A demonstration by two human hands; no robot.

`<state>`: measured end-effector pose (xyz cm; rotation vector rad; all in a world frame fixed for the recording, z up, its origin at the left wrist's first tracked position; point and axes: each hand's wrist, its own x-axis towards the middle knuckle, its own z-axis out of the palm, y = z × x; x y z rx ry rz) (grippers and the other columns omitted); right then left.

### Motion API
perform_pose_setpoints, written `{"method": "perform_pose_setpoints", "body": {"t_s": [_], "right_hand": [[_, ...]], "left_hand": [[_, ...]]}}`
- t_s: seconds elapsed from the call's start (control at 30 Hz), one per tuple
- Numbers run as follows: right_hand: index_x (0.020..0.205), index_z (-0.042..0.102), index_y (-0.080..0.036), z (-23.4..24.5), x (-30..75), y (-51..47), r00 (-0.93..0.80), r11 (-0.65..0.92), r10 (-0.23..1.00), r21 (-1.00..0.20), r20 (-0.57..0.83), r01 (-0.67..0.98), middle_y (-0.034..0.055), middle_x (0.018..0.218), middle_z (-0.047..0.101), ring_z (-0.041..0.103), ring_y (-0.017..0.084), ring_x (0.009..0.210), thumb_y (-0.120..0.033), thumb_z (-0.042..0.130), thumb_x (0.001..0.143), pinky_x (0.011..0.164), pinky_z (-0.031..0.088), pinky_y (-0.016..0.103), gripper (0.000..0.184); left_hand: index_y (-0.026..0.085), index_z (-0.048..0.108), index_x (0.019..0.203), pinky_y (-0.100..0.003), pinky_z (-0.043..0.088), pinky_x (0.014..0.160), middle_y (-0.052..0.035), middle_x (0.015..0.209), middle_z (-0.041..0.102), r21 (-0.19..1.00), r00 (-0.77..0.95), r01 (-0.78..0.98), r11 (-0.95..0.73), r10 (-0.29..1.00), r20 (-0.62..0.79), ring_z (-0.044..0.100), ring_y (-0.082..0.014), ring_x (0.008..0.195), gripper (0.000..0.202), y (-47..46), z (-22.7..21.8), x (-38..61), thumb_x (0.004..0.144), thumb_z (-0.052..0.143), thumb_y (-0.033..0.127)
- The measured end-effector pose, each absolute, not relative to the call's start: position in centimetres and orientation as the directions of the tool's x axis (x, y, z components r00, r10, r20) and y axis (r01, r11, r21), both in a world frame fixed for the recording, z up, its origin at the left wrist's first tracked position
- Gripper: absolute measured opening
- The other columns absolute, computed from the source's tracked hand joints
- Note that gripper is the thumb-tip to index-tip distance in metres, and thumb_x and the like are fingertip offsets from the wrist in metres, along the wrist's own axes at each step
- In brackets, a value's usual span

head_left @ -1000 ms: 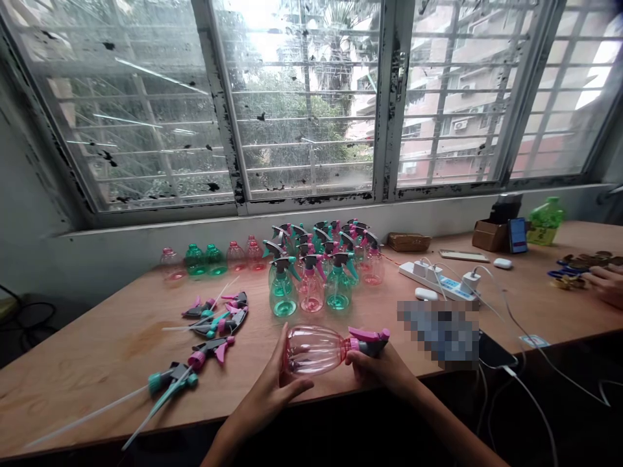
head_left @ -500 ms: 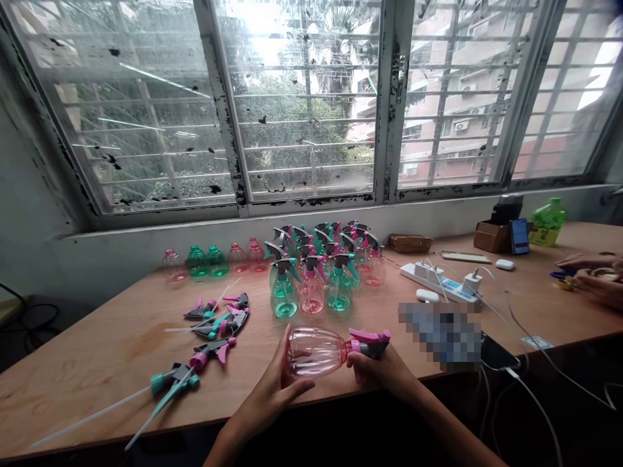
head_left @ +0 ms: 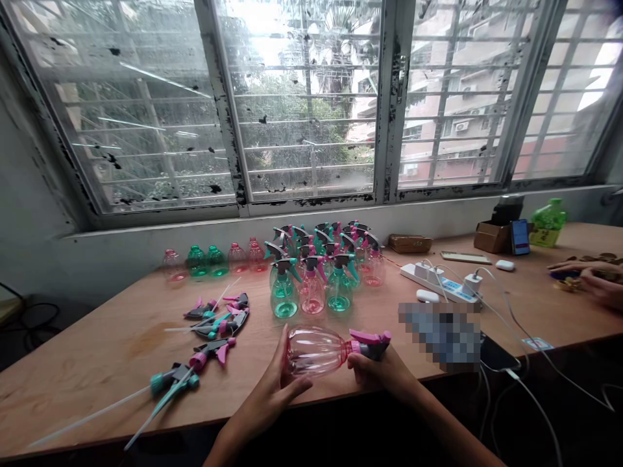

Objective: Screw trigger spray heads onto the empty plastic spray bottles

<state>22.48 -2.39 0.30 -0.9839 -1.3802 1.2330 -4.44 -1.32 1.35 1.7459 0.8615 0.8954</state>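
A clear pink spray bottle point(head_left: 316, 351) lies sideways between my hands above the table's front edge, its pink and grey spray head pointing right. My left hand point(head_left: 278, 383) cups the bottle's base, thumb underneath. At the neck, my right hand point(head_left: 377, 370) is closed around the spray head point(head_left: 370, 344). Just beyond stand several assembled spray bottles point(head_left: 311, 288), green and pink, in a tight group. Loose spray heads point(head_left: 211, 353) with thin tubes lie to the left. Bottles without heads point(head_left: 197, 261) line up near the wall.
A white power strip point(head_left: 445, 283) with plugged chargers and cables is on the right, near a blurred-out patch and a dark phone point(head_left: 499, 351). Farther back are a cardboard box point(head_left: 492, 237) and a green jug point(head_left: 548, 222). Another person's hands point(head_left: 601, 279) work at the right edge.
My hands and the pink bottle stay almost in place, with only a slight shift of the left thumb. The other person's hands at the right have moved a little.
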Motion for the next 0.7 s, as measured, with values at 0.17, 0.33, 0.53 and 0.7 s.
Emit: {"method": "perform_pose_setpoints", "body": {"t_s": [0.17,0.33,0.53,0.7], "right_hand": [[0.067,0.067,-0.016,0.77,22.37,-2.48,-0.181,0.167,0.966,-0.980,0.184,-0.104,0.0007,0.055,0.064,0.056,0.013,0.044,-0.067,0.078,0.070,0.046,0.045,0.026,0.053],[0.066,0.066,-0.015,0.23,22.47,-2.19,-0.187,0.163,0.966,-0.982,0.177,-0.092,0.0006,0.052,0.064,0.056,0.013,0.044,-0.065,0.078,0.072,0.045,0.042,0.024,0.051],[0.065,0.066,-0.016,0.03,22.51,-2.18,-0.184,0.166,0.966,-0.980,0.183,-0.106,0.0001,0.053,0.064,0.056,0.013,0.045,-0.062,0.079,0.072,0.046,0.043,0.025,0.049],[0.070,0.066,-0.016,0.16,22.51,-2.30,-0.190,0.160,0.964,-0.978,0.184,-0.137,-0.0001,0.057,0.065,0.056,0.013,0.045,-0.063,0.079,0.072,0.045,0.044,0.025,0.049]], "left_hand": [[0.029,-0.007,0.159,-0.051,0.027,0.120,-0.0149,0.153,0.044,0.955,0.522,0.138,-0.264,0.839,0.156,0.044,-0.0333,0.140,0.103,-1.60,1.89,-4.27,0.090,0.069,0.041],[0.038,-0.009,0.157,-0.051,0.019,0.124,-0.0080,0.166,0.021,0.950,0.490,0.115,-0.291,0.848,0.200,0.029,-0.0335,0.149,0.103,-1.87,2.21,-3.96,0.090,0.070,0.037],[0.028,-0.006,0.159,-0.051,0.016,0.125,-0.0110,0.167,0.018,0.964,0.514,0.104,-0.245,0.843,0.159,0.014,-0.0328,0.154,0.103,-1.51,1.80,-4.19,0.090,0.069,0.040],[0.029,-0.010,0.158,-0.051,0.028,0.120,-0.0145,0.154,0.045,0.963,0.527,0.121,-0.241,0.837,0.144,0.040,-0.0332,0.144,0.105,-1.65,2.12,-3.95,0.090,0.070,0.037]]}}
